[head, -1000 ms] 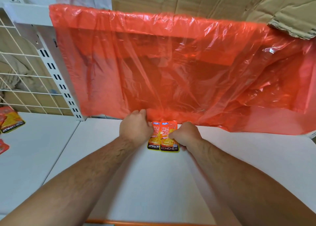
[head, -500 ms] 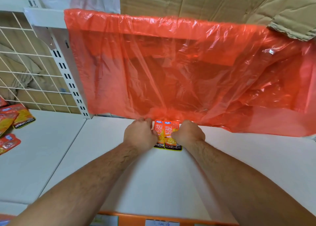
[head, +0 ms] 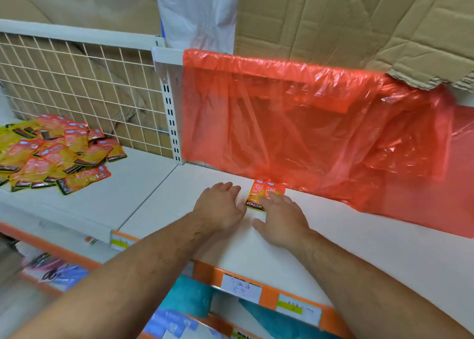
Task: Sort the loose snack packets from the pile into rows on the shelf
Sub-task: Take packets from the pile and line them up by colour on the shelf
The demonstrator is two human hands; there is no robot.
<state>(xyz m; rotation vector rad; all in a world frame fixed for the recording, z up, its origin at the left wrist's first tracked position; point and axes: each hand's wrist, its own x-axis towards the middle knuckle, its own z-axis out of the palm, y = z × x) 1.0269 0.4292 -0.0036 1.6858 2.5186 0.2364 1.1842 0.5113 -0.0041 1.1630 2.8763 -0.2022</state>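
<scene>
**Both hands let go of the paired packets**

Nearest the camera, an orange price strip (head: 269,296) with paper labels runs along the front edge of the white shelf (head: 359,249), and teal packages (head: 187,295) lie on the level below. Both forearms reach out over the shelf.

Half a second ago each hand was curled into a fist, pinching the packets from either side. Now the left hand (head: 219,205) lies flat with its fingers straight and slightly spread, holding nothing, just beside the left packet; whether it touches the packet cannot be told. The right hand (head: 282,218) is equally flat and open, its fingertips (head: 272,197) resting over the lower part of the right packet.

The two snack packets (head: 257,192) lie side by side at the back of the shelf, where they were before, with their top edges at the hem of the red plastic sheet (head: 307,133) that hangs over the back panel.

The view now takes in more to the left than it did earlier: the pile (head: 53,154) of loose orange and yellow packets shows almost whole on the neighbouring shelf section, well apart from the hands, in front of a wire grid (head: 77,82). A white slotted upright (head: 171,113) divides the two sections. Cardboard (head: 333,18) stands behind it all.
</scene>
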